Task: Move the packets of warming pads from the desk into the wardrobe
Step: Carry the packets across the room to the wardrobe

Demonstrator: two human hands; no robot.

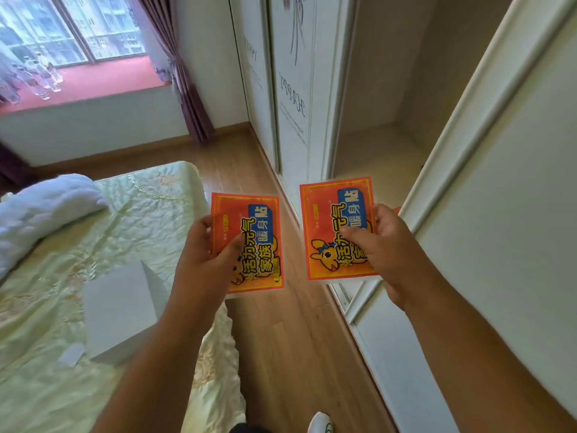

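**Two packets in transit, wardrobe bay ahead**

Item 1: left packet (249, 242), orange-red with blue label, flat, held upright-facing in the left hand (206, 260). Grip: thumb across the printed face, fingers behind; firmly pinched.

Item 2: right packet (335, 229), same print, possibly a small stack, since a white edge shows beneath. Held in the right hand (387, 248), thumb on the face, fingers curled round the far edge.

Location: both packets airborne over the wooden floor (290, 339), side by side, apart. The open wardrobe (374, 157) lies just beyond and right of the right grip; its pale shelf shows bare. A bed (93, 229) with a white box (121, 310) sits left of the left grip.

Step, as judged: carrying, nearly at delivery. No bench in view.

Next move calls for: reaching forward-right past the sliding door frame (468, 145), laying each packet flat on the shelf, then releasing.
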